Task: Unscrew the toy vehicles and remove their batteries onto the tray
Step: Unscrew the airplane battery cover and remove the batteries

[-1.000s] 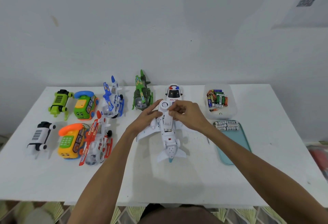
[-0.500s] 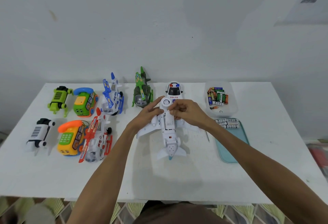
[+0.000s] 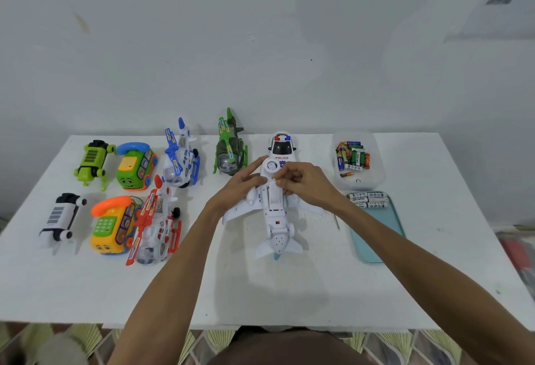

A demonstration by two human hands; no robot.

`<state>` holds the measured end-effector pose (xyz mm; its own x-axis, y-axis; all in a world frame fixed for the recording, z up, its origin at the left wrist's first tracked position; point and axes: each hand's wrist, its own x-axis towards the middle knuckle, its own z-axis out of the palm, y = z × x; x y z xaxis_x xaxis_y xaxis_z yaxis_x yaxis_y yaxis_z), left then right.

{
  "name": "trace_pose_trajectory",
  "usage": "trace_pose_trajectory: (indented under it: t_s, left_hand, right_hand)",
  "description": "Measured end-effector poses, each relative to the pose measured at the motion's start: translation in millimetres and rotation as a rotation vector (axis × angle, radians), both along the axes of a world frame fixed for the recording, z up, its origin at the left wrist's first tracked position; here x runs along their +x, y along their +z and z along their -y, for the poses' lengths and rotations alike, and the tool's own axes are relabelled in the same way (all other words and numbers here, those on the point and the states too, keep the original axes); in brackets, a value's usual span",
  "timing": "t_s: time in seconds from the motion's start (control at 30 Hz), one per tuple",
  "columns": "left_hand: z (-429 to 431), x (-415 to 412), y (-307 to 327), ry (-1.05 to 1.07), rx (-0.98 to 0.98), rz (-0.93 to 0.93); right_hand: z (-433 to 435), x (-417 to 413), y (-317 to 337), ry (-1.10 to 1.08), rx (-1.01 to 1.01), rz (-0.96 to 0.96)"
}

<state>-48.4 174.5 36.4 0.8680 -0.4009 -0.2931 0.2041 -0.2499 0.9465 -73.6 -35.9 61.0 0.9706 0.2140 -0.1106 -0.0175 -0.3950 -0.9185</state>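
A white toy airplane (image 3: 275,220) lies belly-up at the middle of the white table (image 3: 260,292), its nose pointing to the far side and its tail toward you. Your left hand (image 3: 241,186) holds the left side of the airplane's front body, thumb stretched toward the nose and fingers curved against the fuselage. Your right hand (image 3: 307,184) has its fingers curled, the tips pinching the far end of the narrow battery cover (image 3: 275,199) that runs along the airplane's belly. Just right of the airplane's wing a thin screwdriver (image 3: 337,223) lies on the table. Right of that is a teal tray (image 3: 376,240), with a few white batteries (image 3: 367,200) lying side by side at its far end. Beyond the tray stands a clear container (image 3: 376,179) with a heap of mixed batteries inside. Just beyond the airplane's nose sits a white police car (image 3: 282,147). To its left, along the far row, are a green helicopter (image 3: 228,150), a blue and white helicopter (image 3: 181,156), a green telephone car (image 3: 136,166) and a lime green robot toy (image 3: 92,162). In the nearer row on the left are a red and white helicopter (image 3: 156,220), a yellow telephone car (image 3: 111,225) and a white robot toy (image 3: 59,217).
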Motion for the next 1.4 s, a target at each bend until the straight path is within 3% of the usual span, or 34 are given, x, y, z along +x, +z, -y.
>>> trace_pose_trajectory:
  t_s: [0.2,0.37,0.5,0.8,1.4]
  left_hand:
    - [1.3,-1.4,3.0,0.002,0.001,0.018]
    - [1.9,-2.8,2.2,0.025,-0.003,0.031]
    - [-1.3,-3.2,-0.4,0.044,0.005,0.032]
    - [1.4,-5.4,3.3,0.028,-0.011,0.047]
    - [11.2,-6.5,7.5,-0.059,-0.027,0.071]
  right_hand:
    - [-3.7,-3.4,3.8,0.029,-0.106,0.086]
    - [-10.4,-12.7,8.2,0.041,-0.409,0.313]
    - [-14.1,-29.0,3.8,0.171,-0.712,0.478]
    - [-8.7,-21.7,-9.0,-0.065,-0.272,0.338]
    - [11.1,-1.1,16.0,-0.009,-0.207,-0.035]
